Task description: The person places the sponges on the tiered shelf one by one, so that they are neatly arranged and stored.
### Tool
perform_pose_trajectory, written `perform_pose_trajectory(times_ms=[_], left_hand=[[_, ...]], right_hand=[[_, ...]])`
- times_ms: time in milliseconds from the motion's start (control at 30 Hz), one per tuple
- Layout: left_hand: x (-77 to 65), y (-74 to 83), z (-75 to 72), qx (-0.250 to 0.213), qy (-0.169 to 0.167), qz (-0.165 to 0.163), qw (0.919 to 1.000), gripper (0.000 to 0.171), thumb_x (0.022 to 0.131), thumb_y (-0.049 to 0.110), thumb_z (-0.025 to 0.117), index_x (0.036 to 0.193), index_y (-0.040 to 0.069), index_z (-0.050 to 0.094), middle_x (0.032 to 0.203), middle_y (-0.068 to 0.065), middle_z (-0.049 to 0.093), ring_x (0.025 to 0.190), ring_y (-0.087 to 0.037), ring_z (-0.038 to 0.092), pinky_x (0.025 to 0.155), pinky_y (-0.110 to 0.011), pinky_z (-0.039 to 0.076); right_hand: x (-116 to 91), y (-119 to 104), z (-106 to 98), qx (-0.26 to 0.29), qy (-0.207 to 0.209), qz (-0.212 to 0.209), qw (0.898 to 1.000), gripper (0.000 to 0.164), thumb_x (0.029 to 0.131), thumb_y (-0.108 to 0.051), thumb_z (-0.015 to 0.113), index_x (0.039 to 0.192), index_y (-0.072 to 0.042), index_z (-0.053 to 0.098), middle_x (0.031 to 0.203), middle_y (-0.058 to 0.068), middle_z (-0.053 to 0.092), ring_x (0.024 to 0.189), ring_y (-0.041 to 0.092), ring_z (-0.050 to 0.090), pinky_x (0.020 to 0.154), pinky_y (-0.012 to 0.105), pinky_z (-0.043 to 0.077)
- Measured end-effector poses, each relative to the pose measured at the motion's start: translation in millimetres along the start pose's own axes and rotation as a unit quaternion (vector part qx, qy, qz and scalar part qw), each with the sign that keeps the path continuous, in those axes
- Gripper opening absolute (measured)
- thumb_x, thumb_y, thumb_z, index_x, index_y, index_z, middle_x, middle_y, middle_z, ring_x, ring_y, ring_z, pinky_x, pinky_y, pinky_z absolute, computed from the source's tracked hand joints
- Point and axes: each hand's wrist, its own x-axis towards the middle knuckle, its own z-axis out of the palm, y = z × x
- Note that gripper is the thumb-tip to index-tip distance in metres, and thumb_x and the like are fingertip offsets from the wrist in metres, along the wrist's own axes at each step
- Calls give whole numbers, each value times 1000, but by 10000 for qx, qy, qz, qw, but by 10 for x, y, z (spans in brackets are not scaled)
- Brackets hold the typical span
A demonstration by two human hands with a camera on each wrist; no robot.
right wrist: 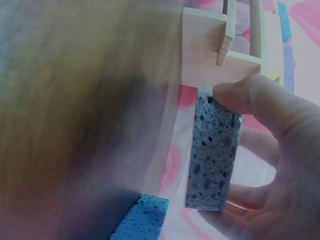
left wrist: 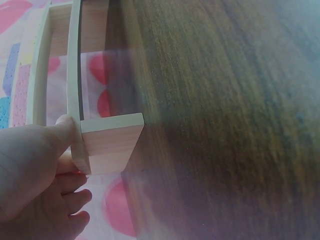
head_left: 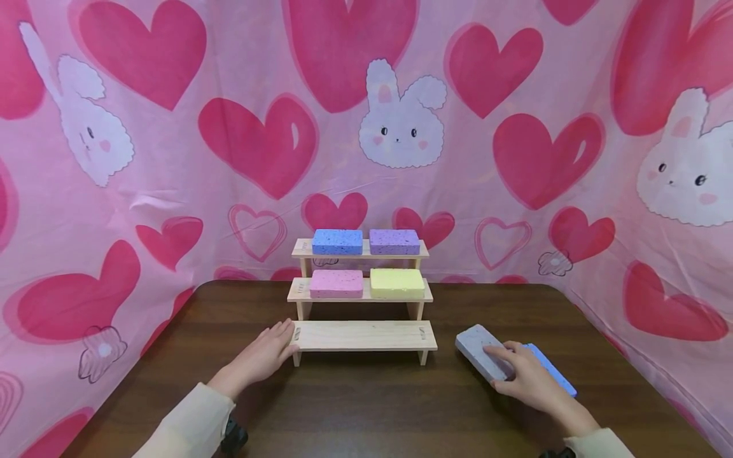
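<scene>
A three-step wooden display rack point(head_left: 366, 336) stands mid-table. My left hand point(head_left: 260, 356) grips the left end of its lowest step; in the left wrist view the thumb of that hand point(left wrist: 37, 175) lies at the board's edge with the index finger round its end. On the right, my right hand point(head_left: 529, 378) holds a grey sponge point(head_left: 483, 353) between thumb and fingers. The right wrist view shows the pitted side of this grey sponge point(right wrist: 212, 155), raised over the table. Beyond the hand lies a blue sponge point(head_left: 552, 369), partly hidden by it.
On the rack's top step sit a blue sponge point(head_left: 336, 242) and a purple sponge point(head_left: 394, 242). The middle step carries a pink sponge point(head_left: 336, 284) and a yellow sponge point(head_left: 397, 283). A pink heart-and-rabbit cloth point(head_left: 258, 76) hangs around the dark wooden table point(head_left: 355, 413).
</scene>
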Motion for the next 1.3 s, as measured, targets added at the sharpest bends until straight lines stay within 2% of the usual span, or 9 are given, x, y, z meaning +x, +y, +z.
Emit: perform_pose_trajectory(times_ms=[133, 300, 667, 833, 1000, 1300], left_hand=[[12, -5, 15, 38, 49, 80, 9999, 53, 93, 20, 54, 132, -12, 39, 138, -28, 35, 128, -42, 29, 104, -54, 22], [24, -12, 25, 47, 83, 138, 9999, 52, 93, 19, 54, 132, -13, 39, 138, -29, 35, 128, -43, 29, 104, -54, 22], [25, -11, 25, 20, 52, 77, 10000, 54, 93, 21, 54, 133, -12, 38, 139, -28, 34, 129, -42, 28, 104, -53, 21], [21, -8, 17, 22, 58, 65, 10000, 54, 93, 21, 54, 133, -12, 38, 139, -28, 34, 129, -42, 28, 104, -53, 21], [12, -6, 13, 51, 48, 68, 10000, 53, 93, 21, 54, 133, -12, 39, 138, -28, 34, 129, -42, 29, 104, -53, 22], [19, -4, 16, 95, 51, 50, 9999, 54, 93, 21, 54, 132, -12, 39, 138, -28, 35, 128, -42, 29, 104, -53, 22]], right_hand=[[54, -3, -20, -54, 330, -176, 9993, 51, 58, -9, 81, 106, -5, 66, 101, 20, 55, 79, 26, 53, 60, 39, 45], [107, -33, -51, 7, 511, -202, 9985, 51, 59, -8, 78, 108, -5, 66, 107, 22, 55, 85, 32, 53, 63, 45, 46], [217, -152, -151, 431, 401, 34, 9983, 52, 65, -5, 75, 115, -6, 64, 120, 25, 48, 98, 36, 47, 69, 49, 46], [259, -228, -174, 527, 304, -28, 9981, 53, 67, -5, 74, 118, -8, 62, 125, 23, 45, 102, 35, 45, 67, 44, 46], [317, -317, -200, 579, 286, -315, 9974, 56, 67, -4, 74, 121, -11, 61, 127, 21, 44, 103, 31, 44, 65, 39, 46], [435, -435, -169, 698, 269, -900, 9931, 59, 65, -4, 76, 121, -13, 61, 128, 19, 45, 108, 29, 45, 72, 40, 47]])
